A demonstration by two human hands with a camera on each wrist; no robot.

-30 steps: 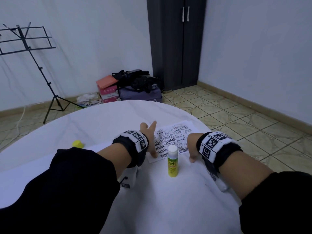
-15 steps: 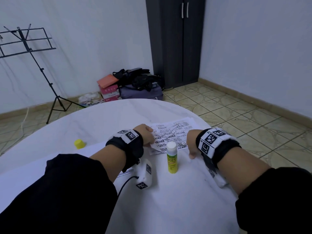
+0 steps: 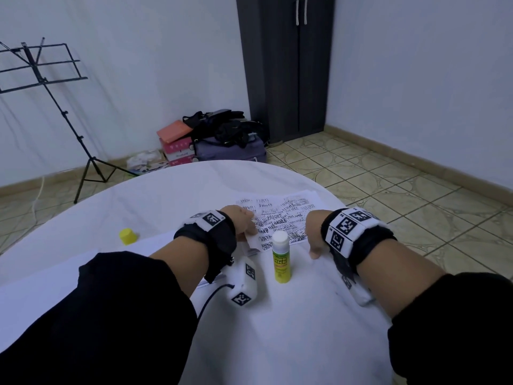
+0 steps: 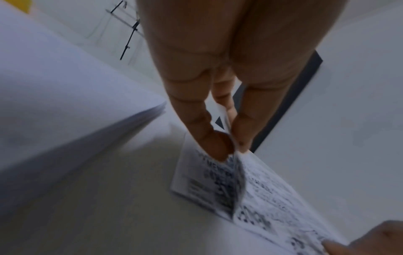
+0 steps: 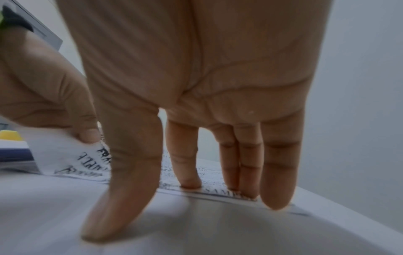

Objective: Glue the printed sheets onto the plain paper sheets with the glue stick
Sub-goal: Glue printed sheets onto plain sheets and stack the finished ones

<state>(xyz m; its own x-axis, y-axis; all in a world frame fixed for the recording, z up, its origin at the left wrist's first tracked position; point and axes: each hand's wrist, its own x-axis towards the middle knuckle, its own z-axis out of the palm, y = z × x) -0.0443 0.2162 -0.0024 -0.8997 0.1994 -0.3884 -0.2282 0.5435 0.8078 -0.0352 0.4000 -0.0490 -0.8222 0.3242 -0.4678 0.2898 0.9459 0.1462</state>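
Pinching the near-left corner of the top printed sheet (image 4: 231, 174) between thumb and fingertips, the left hand (image 3: 241, 221) lifts it off the printed stack – how many sheets lie beneath cannot be told. The right hand (image 3: 315, 232) presses that stack flat, four straight fingers (image 5: 277, 181) on its near edge, thumb on the table (image 3: 291, 334). One glue stick (image 3: 281, 257) stands uncapped between both hands; one yellow cap (image 3: 128, 236) lies left, beside the plain paper stack (image 4: 65, 96).
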